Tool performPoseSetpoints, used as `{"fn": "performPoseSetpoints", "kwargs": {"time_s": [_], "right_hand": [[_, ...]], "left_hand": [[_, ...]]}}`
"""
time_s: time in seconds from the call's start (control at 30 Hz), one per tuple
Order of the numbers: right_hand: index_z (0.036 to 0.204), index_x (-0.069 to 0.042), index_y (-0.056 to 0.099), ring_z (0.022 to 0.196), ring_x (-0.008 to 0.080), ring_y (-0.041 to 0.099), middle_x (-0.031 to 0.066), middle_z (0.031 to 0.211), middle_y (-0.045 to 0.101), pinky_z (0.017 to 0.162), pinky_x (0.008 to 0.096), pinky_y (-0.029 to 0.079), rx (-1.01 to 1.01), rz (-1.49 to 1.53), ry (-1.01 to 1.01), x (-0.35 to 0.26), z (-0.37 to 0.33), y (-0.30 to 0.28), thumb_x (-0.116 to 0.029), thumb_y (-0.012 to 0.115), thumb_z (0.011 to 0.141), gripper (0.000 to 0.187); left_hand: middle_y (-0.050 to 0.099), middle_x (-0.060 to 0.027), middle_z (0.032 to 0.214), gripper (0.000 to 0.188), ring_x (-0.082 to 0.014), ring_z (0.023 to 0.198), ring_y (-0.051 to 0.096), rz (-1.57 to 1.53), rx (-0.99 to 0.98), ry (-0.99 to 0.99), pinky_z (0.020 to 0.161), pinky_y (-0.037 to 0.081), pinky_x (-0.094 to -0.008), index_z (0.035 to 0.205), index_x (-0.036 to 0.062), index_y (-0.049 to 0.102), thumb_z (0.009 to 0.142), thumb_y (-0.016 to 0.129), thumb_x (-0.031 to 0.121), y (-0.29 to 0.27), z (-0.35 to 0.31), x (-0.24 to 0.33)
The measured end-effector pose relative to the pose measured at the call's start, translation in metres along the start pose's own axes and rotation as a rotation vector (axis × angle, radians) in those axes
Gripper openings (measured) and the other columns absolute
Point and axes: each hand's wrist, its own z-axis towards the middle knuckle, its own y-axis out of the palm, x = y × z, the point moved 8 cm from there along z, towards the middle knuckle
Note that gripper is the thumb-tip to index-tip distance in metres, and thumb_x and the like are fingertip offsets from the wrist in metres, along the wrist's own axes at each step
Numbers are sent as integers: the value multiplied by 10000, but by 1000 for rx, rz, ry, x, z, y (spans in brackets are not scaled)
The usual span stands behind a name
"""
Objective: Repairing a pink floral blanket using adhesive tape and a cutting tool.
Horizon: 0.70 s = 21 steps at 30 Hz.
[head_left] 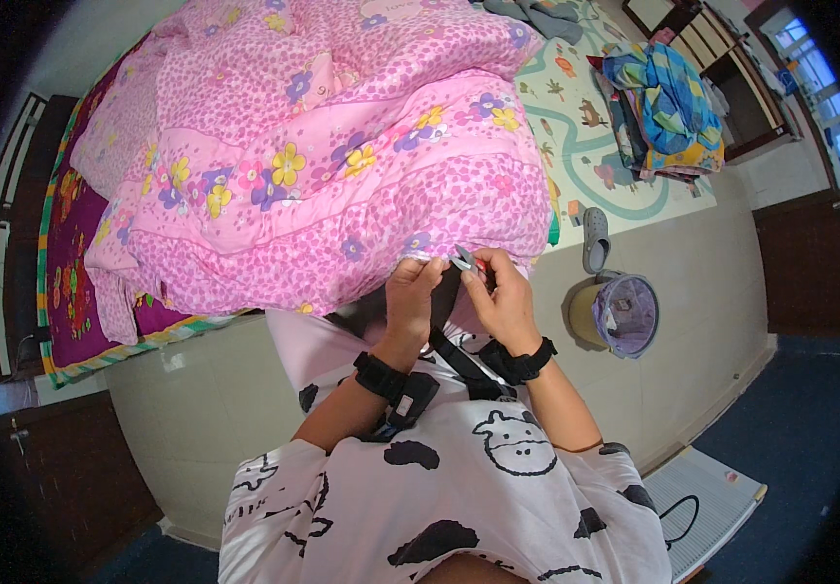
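A pink quilt (pixel 323 185) with yellow and purple flowers lies bunched over the bed, its near edge hanging at my lap. My left hand (pixel 412 297) is closed in a pinch at that edge, with a bit of the fabric at its fingertips. Close beside it, my right hand (pixel 500 297) grips a small pair of scissors (pixel 465 261) with grey blades and a bit of red at the handle. The blades are spread and point toward the left fingertips, right by the quilt's edge. Whether they touch the fabric, I cannot tell.
A maroon bedsheet (pixel 74 258) shows at the left. On the right are a patterned play mat (pixel 595 175), a folded pile of bright cloth (pixel 668 97), a grey clog (pixel 595 241) and a lined bucket (pixel 629 316). A white slatted panel (pixel 702 501) lies at the lower right.
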Motion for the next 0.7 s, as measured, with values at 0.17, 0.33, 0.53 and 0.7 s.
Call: {"fn": "performPoseSetpoints", "kwargs": {"time_s": [0.17, 0.33, 0.53, 0.7], "right_hand": [[975, -40, 516, 618, 235, 551, 112, 730, 554, 563, 320, 429, 15, -9, -3, 0, 0, 1, -171, 594, 764, 261], [968, -25, 511, 600, 209, 531, 104, 737, 546, 558, 303, 425, 73, 63, -23, 6, -2, 9, -155, 598, 770, 253], [969, -25, 513, 562, 135, 474, 59, 691, 505, 526, 257, 402, 160, 153, -27, 12, -9, 14, -126, 598, 782, 230], [995, -13, 499, 676, 99, 472, 38, 763, 518, 608, 229, 404, 146, 180, 18, 16, -12, 17, -90, 577, 794, 229]], "left_hand": [[584, 9, 768, 73, -38, 673, 499, 130, 19, 40, 622, 395, -182, 797, 20, 602, 806, 578, 89, 3, -4, 14], [599, -10, 764, 71, -53, 663, 513, 104, 26, 69, 620, 404, -192, 794, 36, 598, 802, 592, 107, 4, -4, 16], [615, -42, 763, 95, -81, 681, 552, -35, 15, 25, 636, 435, -202, 733, 73, 560, 801, 614, 112, 1, -1, 6], [613, -46, 775, 104, -96, 721, 574, -79, 11, -5, 657, 448, -214, 725, 80, 548, 809, 604, 106, 3, -3, 2]]}}
